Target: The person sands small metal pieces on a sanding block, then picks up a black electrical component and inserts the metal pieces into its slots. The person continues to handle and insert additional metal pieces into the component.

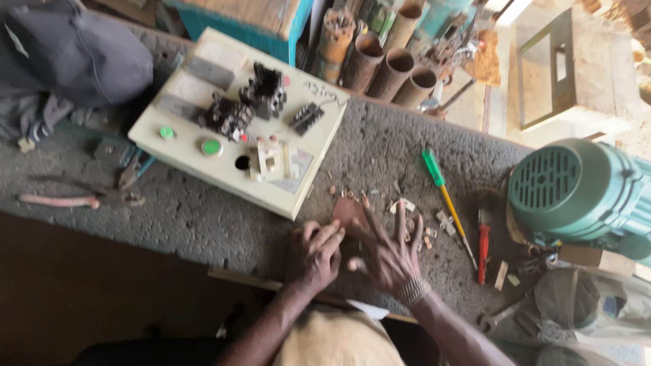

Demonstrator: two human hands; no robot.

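While both hands sit low on the grey tabletop (203,224), this is how things lie:

Left hand: the left hand (313,257) rests on the tabletop with its fingers (325,238) curled close together. I cannot tell if they hold something small.

Right hand: the right hand (390,254) lies flat, fingers (400,217) spread wide, holding nothing. The fingertips reach into the small bits.

Brown piece: a flat reddish-brown piece (349,211) lies on the tabletop just above both hands, touching or almost touching the fingertips.

Small bits: little pale and brown scraps (424,227) are scattered near the right hand.

Step in hand: it looks like sorting or feeling for a small part among the scraps.

Next move calls for: a gentle pinch with two fingertips, I think, because the bits are tiny and lie close together.

Board: a cream board (203,159) with green buttons and black switch blocks lies up and left of the hands.

Tools: a green and yellow screwdriver (444,196) and a red-handled tool (483,244) lie to the right. Pliers (74,200) lie far left.

Motor: a green motor (576,190) sits at the right edge.

Cap: a dark cap (74,51) lies at the top left.
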